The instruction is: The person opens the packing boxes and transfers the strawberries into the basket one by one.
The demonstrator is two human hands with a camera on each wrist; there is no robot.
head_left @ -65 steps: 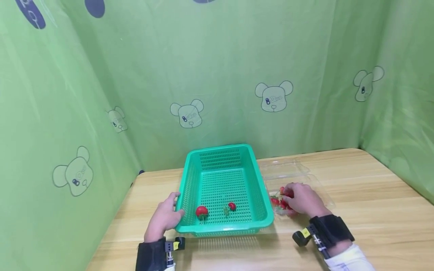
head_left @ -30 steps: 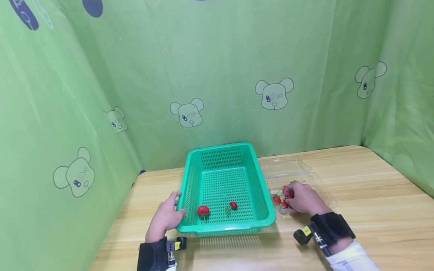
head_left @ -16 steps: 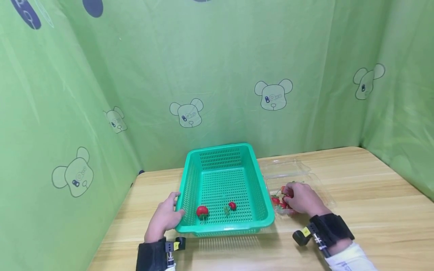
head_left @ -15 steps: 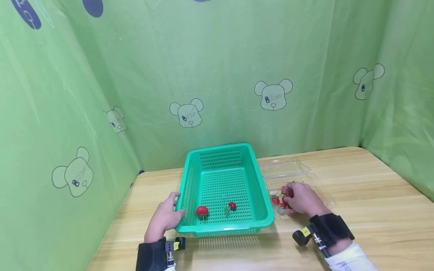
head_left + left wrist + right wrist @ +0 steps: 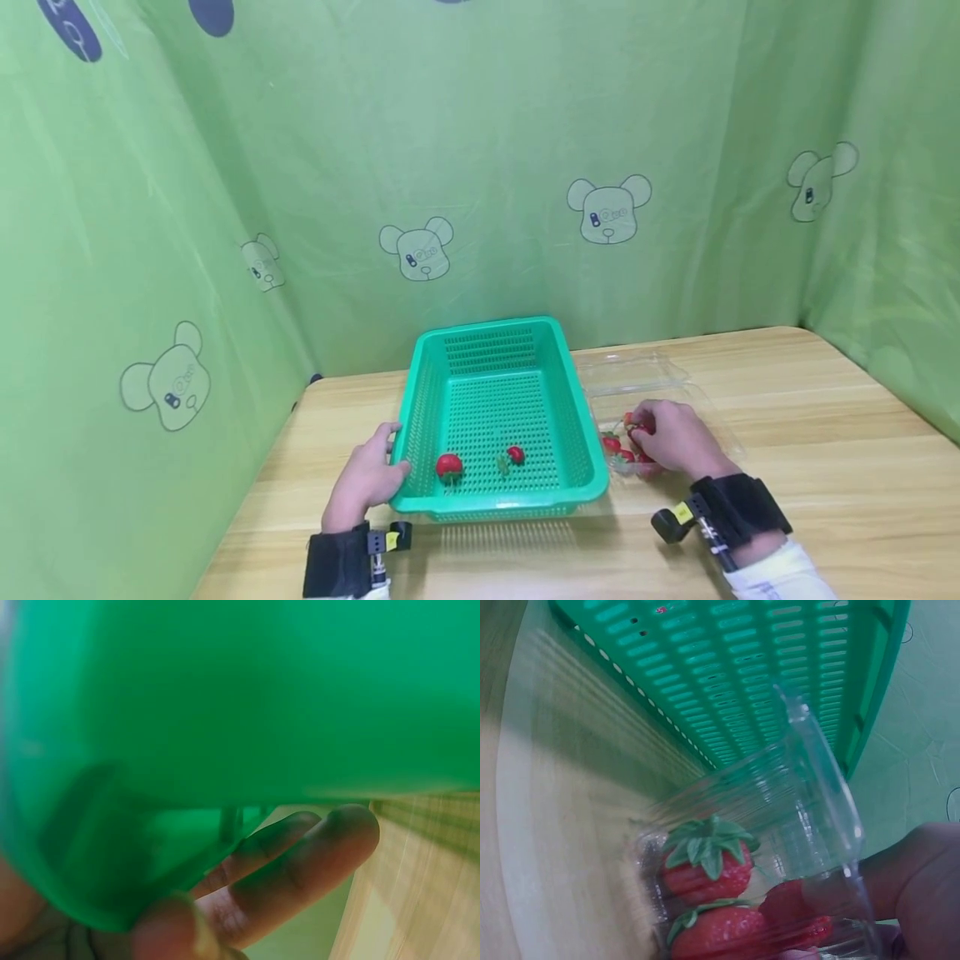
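My left hand (image 5: 367, 477) grips the left rim of a green perforated basket (image 5: 416, 392), thumb over the rim and fingers outside; the left wrist view shows the fingers (image 5: 300, 877) under the rim. Two red strawberries lie in the basket: one larger (image 5: 448, 465), one smaller (image 5: 515, 455) with green leaves beside it. My right hand (image 5: 678, 437) reaches into a clear plastic box (image 5: 825, 780) right of the basket and pinches a strawberry (image 5: 784, 907), partly hidden by the fingers. Other strawberries with leafy caps (image 5: 709, 866) sit beside it in the box.
The box's clear lid (image 5: 626, 372) lies folded back behind it. Everything stands on a wooden table (image 5: 810, 433), its far edge against a green curtain (image 5: 495, 167) with bear-head prints. Straps with small cameras (image 5: 675, 523) sit on both wrists.
The right hand has shifted slightly within the box, and more of the strawberry at its fingertips shows. A green leaf seen behind that hand is now hidden. The left hand keeps its grip.
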